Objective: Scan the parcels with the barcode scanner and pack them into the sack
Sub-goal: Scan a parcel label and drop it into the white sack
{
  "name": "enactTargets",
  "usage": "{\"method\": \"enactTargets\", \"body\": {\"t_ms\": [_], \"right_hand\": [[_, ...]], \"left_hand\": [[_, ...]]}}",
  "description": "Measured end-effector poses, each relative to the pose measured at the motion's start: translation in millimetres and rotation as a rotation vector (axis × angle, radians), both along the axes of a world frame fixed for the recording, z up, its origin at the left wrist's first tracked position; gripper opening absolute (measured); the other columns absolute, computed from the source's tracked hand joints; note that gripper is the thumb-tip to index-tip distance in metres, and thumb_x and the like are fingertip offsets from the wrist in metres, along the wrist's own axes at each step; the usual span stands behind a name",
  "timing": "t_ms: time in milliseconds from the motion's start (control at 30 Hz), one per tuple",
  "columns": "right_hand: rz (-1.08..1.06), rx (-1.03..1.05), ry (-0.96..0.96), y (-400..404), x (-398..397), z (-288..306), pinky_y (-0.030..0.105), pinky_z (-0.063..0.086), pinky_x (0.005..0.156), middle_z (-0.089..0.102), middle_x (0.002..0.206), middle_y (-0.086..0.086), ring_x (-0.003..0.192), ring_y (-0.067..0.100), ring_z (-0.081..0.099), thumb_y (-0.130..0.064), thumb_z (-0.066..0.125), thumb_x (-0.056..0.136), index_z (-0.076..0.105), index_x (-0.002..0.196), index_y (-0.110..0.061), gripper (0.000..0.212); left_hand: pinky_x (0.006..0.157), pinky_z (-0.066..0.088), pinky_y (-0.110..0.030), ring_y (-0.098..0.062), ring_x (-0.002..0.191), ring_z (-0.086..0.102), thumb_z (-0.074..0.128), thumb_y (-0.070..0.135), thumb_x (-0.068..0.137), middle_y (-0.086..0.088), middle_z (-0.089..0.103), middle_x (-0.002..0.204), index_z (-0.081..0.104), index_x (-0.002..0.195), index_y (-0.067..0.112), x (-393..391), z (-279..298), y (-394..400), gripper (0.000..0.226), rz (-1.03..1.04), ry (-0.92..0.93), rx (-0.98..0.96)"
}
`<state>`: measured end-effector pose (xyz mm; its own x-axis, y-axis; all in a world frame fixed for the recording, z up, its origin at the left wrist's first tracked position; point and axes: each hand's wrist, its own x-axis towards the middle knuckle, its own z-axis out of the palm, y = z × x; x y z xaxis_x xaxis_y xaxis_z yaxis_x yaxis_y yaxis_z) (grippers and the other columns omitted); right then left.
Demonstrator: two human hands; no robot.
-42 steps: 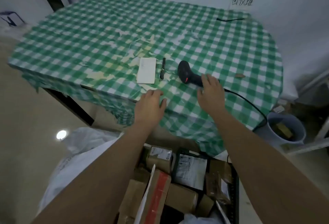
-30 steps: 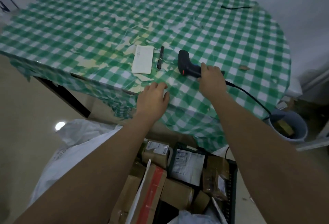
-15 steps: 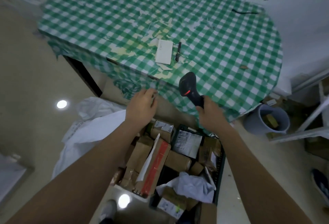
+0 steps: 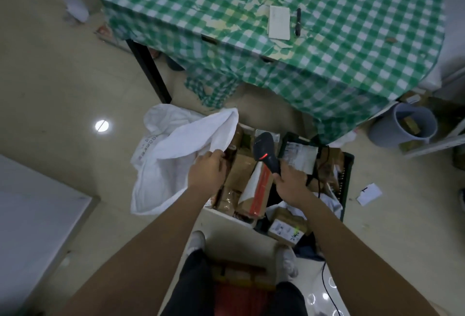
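Right hand wraps its grip round the barcode scanner handle, red light showing, above the parcels crate. Left hand pinches the white sack edge just left of that crate. Sack looks limp and light; hold its rim. Cardboard parcels seem stiff, probably light.

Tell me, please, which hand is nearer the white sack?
Left. The left hand grips the sack at its edge; the right hand holds the scanner farther right.
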<state>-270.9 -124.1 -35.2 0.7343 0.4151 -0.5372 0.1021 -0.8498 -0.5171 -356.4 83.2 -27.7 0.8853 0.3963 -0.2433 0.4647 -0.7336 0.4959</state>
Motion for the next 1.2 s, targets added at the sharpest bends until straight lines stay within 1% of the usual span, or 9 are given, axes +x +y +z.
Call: {"method": "enactTargets", "body": {"t_ms": [133,267,367,533,667,733,833,1000,1200], "right_hand": [[-0.184,0.146,0.099,7,-16,-45,0.042,0.046,0.086,0.051,0.113,0.015,0.098,0.027,0.055,-0.014,0.041,0.101,0.033,0.138,-0.006,0.038],[-0.32,0.193,0.071,6,-1,-119,0.031,0.042,0.06,0.056,0.075,0.01,0.065,0.018,0.054,-0.02,0.055,0.095,0.051,0.102,-0.005,0.018],[-0.391,0.22,-0.048,2,15,-182,0.027,0.029,0.051,0.047,0.061,0.003,0.055,0.014,0.045,-0.023,0.056,0.094,0.046,0.073,-0.011,0.026],[-0.53,0.391,-0.098,-11,35,-271,0.028,0.032,0.052,0.05,0.071,0.012,0.062,0.019,0.048,-0.02,0.062,0.091,0.051,0.082,-0.006,0.02],[-0.524,0.498,-0.143,-28,34,-307,0.028,0.038,0.055,0.054,0.072,0.011,0.06,0.017,0.051,-0.021,0.063,0.091,0.056,0.088,-0.008,0.015],[-0.566,0.557,-0.151,-37,25,-312,0.028,0.036,0.054,0.049,0.067,0.008,0.057,0.018,0.047,-0.017,0.064,0.089,0.052,0.085,-0.009,0.015],[-0.674,0.635,-0.153,-44,6,-312,0.025,0.035,0.051,0.044,0.059,0.004,0.051,0.016,0.042,-0.013,0.069,0.084,0.047,0.073,-0.013,0.025],[-0.802,0.765,-0.092,-41,-16,-297,0.036,0.056,0.06,0.062,0.065,0.005,0.059,0.018,0.063,-0.033,0.081,0.076,0.059,0.077,-0.012,0.031],[-0.73,0.682,-0.256,-23,-42,-281,0.031,0.046,0.057,0.055,0.069,0.004,0.06,0.019,0.053,-0.029,0.085,0.069,0.053,0.075,-0.016,0.036]], "left_hand": [[0.083,0.047,-0.04,-0.029,0.103,0.054,0.042,0.021,0.098,-0.01,0.062,0.109,0.058,0.119,0.013,-17,-46,-4,0.028,0.019,0.038,-0.002],[0.073,0.041,-0.032,-0.026,0.098,0.055,0.043,0.024,0.099,-0.008,0.06,0.105,0.06,0.114,0.012,-4,-122,-20,0.026,-0.021,0.0,-0.008],[0.08,0.048,-0.033,-0.025,0.096,0.06,0.05,0.037,0.096,-0.008,0.064,0.106,0.064,0.114,0.014,15,-194,-33,0.033,-0.094,-0.045,-0.077],[0.086,0.05,-0.033,-0.015,0.106,0.058,0.053,0.08,0.072,0.003,0.061,0.116,0.058,0.119,0.022,47,-280,-66,0.075,-0.086,0.064,-0.352],[0.081,0.053,-0.037,-0.019,0.09,0.063,0.067,0.059,0.077,-0.002,0.068,0.093,0.068,0.1,0.013,56,-321,-87,0.051,-0.146,0.036,-0.299],[0.065,0.05,-0.033,-0.023,0.079,0.064,0.068,0.037,0.082,0.0,0.061,0.07,0.064,0.073,0.016,49,-330,-91,0.023,-0.138,-0.079,-0.209],[0.048,0.029,-0.025,-0.022,0.066,0.055,0.059,0.023,0.089,0.004,0.047,0.058,0.045,0.057,0.025,24,-321,-100,0.035,-0.109,-0.193,-0.069],[0.054,0.033,-0.026,-0.019,0.072,0.057,0.055,0.024,0.091,0.004,0.058,0.073,0.062,0.085,0.019,-20,-309,-117,0.011,-0.146,-0.333,0.093],[0.066,0.047,-0.033,-0.021,0.087,0.063,0.057,0.024,0.091,-0.003,0.069,0.094,0.066,0.102,0.016,-49,-313,-132,0.016,-0.205,-0.396,-0.005]]}}
